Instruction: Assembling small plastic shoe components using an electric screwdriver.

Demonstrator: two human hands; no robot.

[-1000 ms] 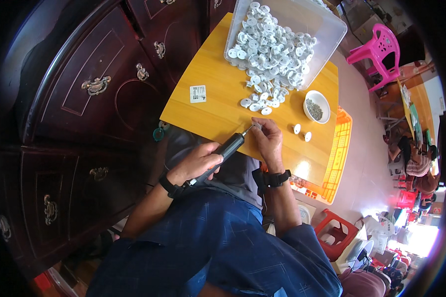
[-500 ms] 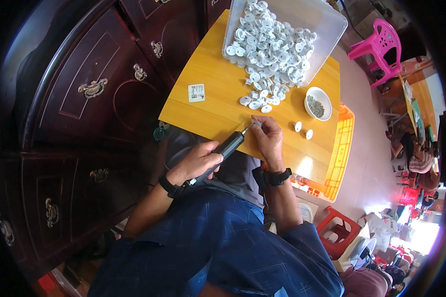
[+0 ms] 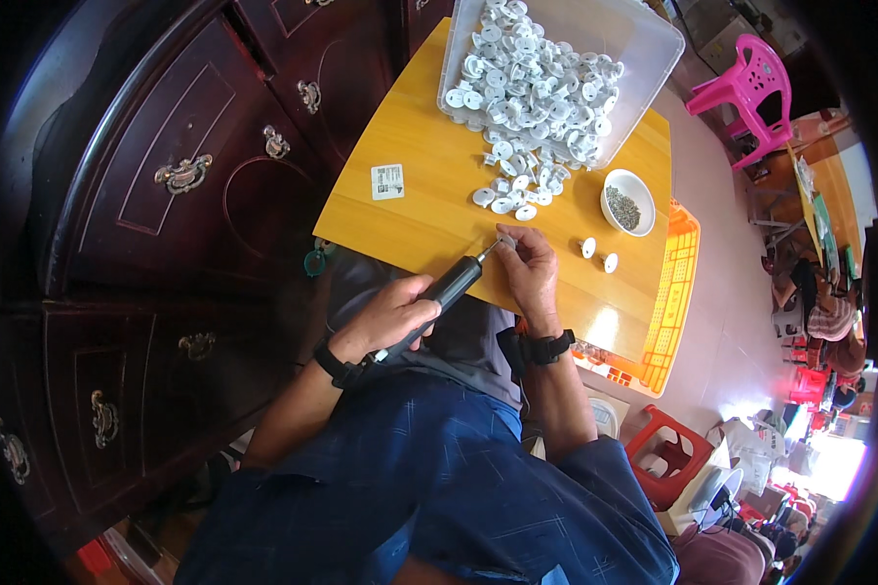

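Note:
My left hand (image 3: 392,317) is wrapped round a black electric screwdriver (image 3: 451,284), its thin bit pointing up and right. Between the thumb and fingers of my right hand (image 3: 531,268) is a small white plastic part (image 3: 505,242), mostly hidden by the fingers. The bit's tip meets that part or comes very close to it. Two white round parts (image 3: 587,248) lie apart to the right of my right hand. Beyond it, a loose heap of the same white parts (image 3: 520,185) spreads in front of a clear plastic bin (image 3: 644,49) filled with more of them.
A white bowl of small metal screws (image 3: 626,204) stands on the yellow table (image 3: 410,127), right side. A printed label (image 3: 387,182) lies at left. An orange crate (image 3: 675,302) adjoins the table's right edge. Dark wooden drawers (image 3: 176,127) rise on the left; a pink chair (image 3: 751,93) stands far right.
Both hands keep nearly the same pose, the screwdriver bit still at the white part. The whole view has shifted only very slightly.

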